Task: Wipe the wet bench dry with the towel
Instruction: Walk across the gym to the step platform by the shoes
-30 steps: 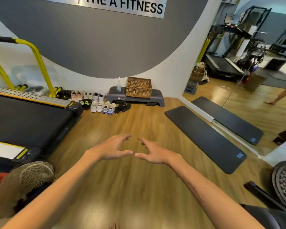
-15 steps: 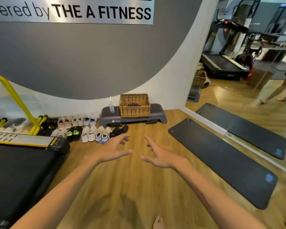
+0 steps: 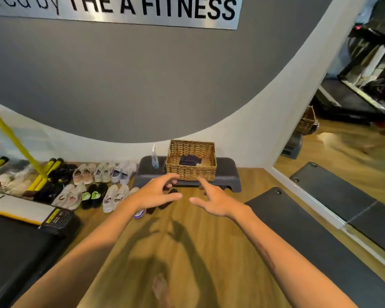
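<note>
Your left hand [image 3: 156,194] and right hand [image 3: 213,200] reach forward side by side, apart from each other, fingers spread and slightly curled, holding nothing. Just beyond your fingertips sits the square woven wicker basket [image 3: 190,172], and inside it lies a dark navy folded cloth [image 3: 189,160], probably the towel; neither hand touches it. The basket rests on a low grey plastic step platform [image 3: 226,174] set against the wall, with a clear spray bottle [image 3: 154,157] standing upright just left of the basket. You cannot tell from here whether the platform is wet. Below your arms spreads a glossy wood-grain plank floor [image 3: 187,252], carrying their shadows. To your left, rows of pale and dark shoes [image 3: 111,174] line the wall beside a black treadmill deck [image 3: 16,247] with a yellow rail. To your right lies a black matte exercise mat [image 3: 316,241] along a wall mirror [image 3: 353,130].
</note>
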### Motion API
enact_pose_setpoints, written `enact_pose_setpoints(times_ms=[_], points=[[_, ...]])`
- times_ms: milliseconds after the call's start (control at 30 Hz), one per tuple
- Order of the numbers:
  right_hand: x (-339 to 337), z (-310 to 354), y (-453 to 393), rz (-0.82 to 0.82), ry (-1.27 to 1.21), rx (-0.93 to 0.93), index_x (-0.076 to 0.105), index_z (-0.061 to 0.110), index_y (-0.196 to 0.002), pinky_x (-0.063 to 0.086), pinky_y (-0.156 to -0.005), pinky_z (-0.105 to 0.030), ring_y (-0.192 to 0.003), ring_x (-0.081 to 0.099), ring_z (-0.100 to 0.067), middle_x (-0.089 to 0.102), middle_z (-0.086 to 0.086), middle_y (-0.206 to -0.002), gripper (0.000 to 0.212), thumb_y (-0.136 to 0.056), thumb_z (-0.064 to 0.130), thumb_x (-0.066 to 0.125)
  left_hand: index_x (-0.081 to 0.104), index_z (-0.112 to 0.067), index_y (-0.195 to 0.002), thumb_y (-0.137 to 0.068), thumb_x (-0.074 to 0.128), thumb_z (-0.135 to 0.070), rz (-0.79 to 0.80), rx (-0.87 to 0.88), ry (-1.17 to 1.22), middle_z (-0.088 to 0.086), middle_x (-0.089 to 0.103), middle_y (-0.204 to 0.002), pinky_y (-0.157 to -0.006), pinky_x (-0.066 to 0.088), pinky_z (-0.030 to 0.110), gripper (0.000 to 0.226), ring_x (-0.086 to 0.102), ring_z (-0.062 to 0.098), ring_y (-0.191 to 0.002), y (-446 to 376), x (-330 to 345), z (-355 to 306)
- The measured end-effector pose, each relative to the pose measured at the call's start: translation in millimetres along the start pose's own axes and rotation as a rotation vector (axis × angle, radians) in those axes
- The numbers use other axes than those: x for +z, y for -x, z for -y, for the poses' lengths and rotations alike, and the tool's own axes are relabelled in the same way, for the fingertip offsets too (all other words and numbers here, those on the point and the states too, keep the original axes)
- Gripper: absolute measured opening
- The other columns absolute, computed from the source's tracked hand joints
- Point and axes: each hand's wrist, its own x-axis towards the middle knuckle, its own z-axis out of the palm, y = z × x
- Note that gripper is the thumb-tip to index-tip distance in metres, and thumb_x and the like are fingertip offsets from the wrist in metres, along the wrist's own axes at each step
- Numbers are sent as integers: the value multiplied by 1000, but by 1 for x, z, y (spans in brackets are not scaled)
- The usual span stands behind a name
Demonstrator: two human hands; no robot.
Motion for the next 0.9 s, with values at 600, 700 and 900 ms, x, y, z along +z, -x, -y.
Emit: enact_pose_setpoints(times_ms=[600,700,900], points=[[-157,-134,-346,77,-101,193,12,27,-158,30,-118,-37,-147,28,-20,26,0,-162,81,-95,56,53,36,-16,-145,-91,65,-33,141,-31,-126,5,51,-137,-104,43,38,64,49,22,-126,-400,-101,70],[-169,-176,-392,120,-156,201,12,27,-158,31,-114,-35,-147,30,-24,27,-1,-162,79,-96,55,52,35,-15,-145,-93,62,-34,145,-78,-178,6,53,-137,-100,44,32,61,52,20,-123,-451,-88,87],[-171,-259,-475,294,-139,265,5,27,-159,33,-114,-37,-146,30,-24,20,-3,-164,79,-98,57,47,44,-14,-139,-94,61,-31,176,-167,-152,4,58,-128,-90,48,27,51,58,13,-107,-554,-52,112]])
